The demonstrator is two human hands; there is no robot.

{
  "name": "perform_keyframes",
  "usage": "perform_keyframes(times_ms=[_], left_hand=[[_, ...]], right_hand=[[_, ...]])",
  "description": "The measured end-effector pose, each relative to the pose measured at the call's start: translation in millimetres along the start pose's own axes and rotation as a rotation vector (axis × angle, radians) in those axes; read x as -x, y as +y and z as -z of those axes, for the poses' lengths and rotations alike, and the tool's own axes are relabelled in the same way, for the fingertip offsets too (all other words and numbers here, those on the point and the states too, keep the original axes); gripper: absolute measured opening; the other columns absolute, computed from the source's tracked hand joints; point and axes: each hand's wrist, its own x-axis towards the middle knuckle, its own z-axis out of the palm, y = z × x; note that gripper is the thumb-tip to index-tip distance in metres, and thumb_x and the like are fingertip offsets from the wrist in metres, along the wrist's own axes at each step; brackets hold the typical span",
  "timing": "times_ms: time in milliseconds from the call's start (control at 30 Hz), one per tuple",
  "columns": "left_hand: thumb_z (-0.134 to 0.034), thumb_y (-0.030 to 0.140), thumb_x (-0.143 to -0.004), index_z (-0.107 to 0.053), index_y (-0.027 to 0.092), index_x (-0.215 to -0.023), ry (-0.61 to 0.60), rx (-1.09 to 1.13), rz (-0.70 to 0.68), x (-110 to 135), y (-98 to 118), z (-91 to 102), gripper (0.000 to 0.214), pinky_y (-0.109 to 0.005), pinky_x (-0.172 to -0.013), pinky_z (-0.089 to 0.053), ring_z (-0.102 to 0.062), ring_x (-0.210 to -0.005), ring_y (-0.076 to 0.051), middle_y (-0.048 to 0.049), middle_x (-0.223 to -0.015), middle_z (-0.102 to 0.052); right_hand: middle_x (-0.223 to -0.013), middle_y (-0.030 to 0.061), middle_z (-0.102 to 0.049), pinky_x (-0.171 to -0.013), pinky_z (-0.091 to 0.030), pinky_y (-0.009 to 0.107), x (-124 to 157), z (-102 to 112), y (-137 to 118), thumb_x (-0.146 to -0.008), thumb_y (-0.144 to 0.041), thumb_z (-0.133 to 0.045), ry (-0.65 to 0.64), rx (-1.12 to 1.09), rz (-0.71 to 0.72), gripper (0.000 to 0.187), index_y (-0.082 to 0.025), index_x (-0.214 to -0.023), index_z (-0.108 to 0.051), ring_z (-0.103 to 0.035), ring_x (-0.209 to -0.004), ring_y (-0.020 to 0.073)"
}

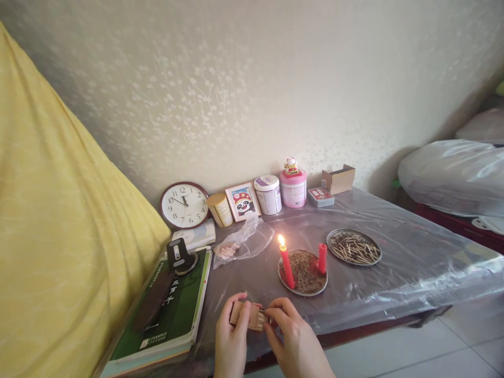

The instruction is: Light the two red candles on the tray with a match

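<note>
My left hand (pixel 232 328) grips a small brown matchbox (pixel 247 316) near the table's front edge. The box is slid partly out, and several pale matches (pixel 260 320) show at its right end. There, the thumb and forefinger of my right hand (pixel 289 328) are pinched together on a match, which the fingers mostly cover. Beyond my hands is a round metal plate (pixel 305 290) with a brown-stained surface. A lit red candle (pixel 287 268) leans slightly on its left side; a shorter, unlit red candle (pixel 322 258) stands on its right.
To the right, a second metal plate (pixel 354 247) holds many used matchsticks. A plastic bag (pixel 248 236) lies left of the candles, beside a green book (pixel 177 310). A clock (pixel 184 205), white canister (pixel 268 195), pink canister (pixel 293 190) and cardboard box (pixel 338 179) line the wall.
</note>
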Motion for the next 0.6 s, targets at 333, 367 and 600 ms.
perform_keyframes(times_ms=[333, 367, 600], left_hand=[[-0.066, 0.05, -0.074, -0.059, 0.018, -0.101, -0.01, -0.042, -0.022, -1.8, -4.0, 0.0, 0.042, -0.037, -0.073, -0.053, -0.068, -0.082, -0.028, -0.011, -0.089, -0.074], [-0.066, 0.05, -0.074, -0.06, 0.018, -0.1, -0.009, -0.042, -0.023, -1.7, -3.4, -0.1, 0.042, -0.037, -0.073, -0.053, -0.068, -0.082, -0.029, -0.0111, -0.088, -0.074], [-0.067, 0.05, -0.073, -0.062, 0.017, -0.099, -0.007, -0.071, -0.045, 0.5, -0.1, -0.9, 0.042, -0.037, -0.074, -0.052, -0.069, -0.081, -0.029, -0.012, -0.088, -0.074]], right_hand=[[-0.1, 0.0066, -0.057, -0.065, -0.053, 0.025, 1.0, -1.1, 1.6, -0.087, -0.008, -0.048, 0.014, 0.029, 0.006, 0.017, -0.016, -0.085, -0.063, -0.063, -0.069, 0.014], [-0.101, 0.0065, -0.058, -0.065, -0.053, 0.025, 0.7, -1.0, 2.0, -0.087, -0.009, -0.048, 0.011, 0.038, 0.008, 0.018, -0.017, -0.085, -0.064, -0.064, -0.069, 0.014], [-0.1, 0.0063, -0.059, -0.062, -0.053, 0.024, 0.2, 0.3, 1.5, -0.086, -0.008, -0.05, -0.006, 0.098, 0.016, 0.017, -0.016, -0.079, -0.063, -0.064, -0.066, 0.0136]])
